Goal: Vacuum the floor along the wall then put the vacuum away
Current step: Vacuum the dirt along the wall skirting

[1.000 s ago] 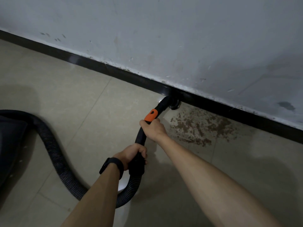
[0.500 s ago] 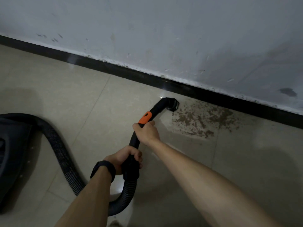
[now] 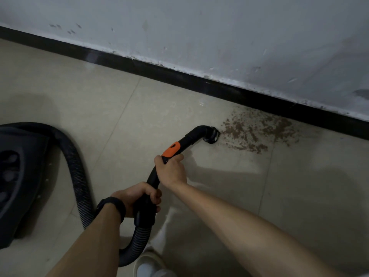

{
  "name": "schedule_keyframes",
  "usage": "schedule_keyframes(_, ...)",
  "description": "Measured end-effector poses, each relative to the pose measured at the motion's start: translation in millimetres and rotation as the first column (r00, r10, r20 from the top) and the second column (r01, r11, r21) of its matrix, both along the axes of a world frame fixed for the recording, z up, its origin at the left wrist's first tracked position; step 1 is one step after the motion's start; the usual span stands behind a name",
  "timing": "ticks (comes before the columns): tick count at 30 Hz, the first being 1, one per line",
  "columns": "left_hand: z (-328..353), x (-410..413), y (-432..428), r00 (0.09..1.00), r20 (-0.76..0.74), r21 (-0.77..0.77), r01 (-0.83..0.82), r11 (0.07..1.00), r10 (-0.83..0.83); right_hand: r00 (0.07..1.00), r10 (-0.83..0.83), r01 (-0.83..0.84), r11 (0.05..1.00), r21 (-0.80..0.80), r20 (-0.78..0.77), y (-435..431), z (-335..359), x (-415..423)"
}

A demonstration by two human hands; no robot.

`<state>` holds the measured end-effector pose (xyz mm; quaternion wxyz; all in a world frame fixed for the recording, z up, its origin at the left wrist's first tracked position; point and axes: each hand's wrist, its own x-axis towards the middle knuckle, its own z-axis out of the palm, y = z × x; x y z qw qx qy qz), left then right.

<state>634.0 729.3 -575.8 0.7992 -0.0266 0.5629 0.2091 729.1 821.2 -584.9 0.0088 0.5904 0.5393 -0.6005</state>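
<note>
A black vacuum wand with an orange collar (image 3: pixel 172 148) ends in a bent nozzle (image 3: pixel 209 134) that sits low over the floor at the left edge of a patch of brown dirt (image 3: pixel 257 132). My right hand (image 3: pixel 171 171) grips the wand just below the orange collar. My left hand (image 3: pixel 137 197), with a black band on the wrist, grips the wand's lower end where the ribbed hose (image 3: pixel 77 176) joins it. The hose loops back to the dark vacuum body (image 3: pixel 18 182) at the left edge.
A black baseboard (image 3: pixel 179 76) runs diagonally under a scuffed pale wall (image 3: pixel 219 37). The floor is beige tile (image 3: pixel 99 100). A light shoe (image 3: pixel 147 264) shows at the bottom edge, close to the hose loop.
The nozzle has drawn back from the baseboard toward me, to the left edge of the dirt patch. Both hands kept their grip on the wand.
</note>
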Motion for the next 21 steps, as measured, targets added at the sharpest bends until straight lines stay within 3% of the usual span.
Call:
schedule_keyframes(14, -3, -10, -53, 0.998, -0.008, -0.08, 0.066, 0.995, -0.067, 0.979, -0.102, 0.064, 0.976, -0.208, -0.176, -57, 1, 14)
schedule_keyframes(21, -6, -7, -50, 0.979, 0.015, -0.119, 0.204, 0.972, -0.204, 0.965, -0.22, 0.184, 0.956, -0.226, -0.144, -67, 3, 31)
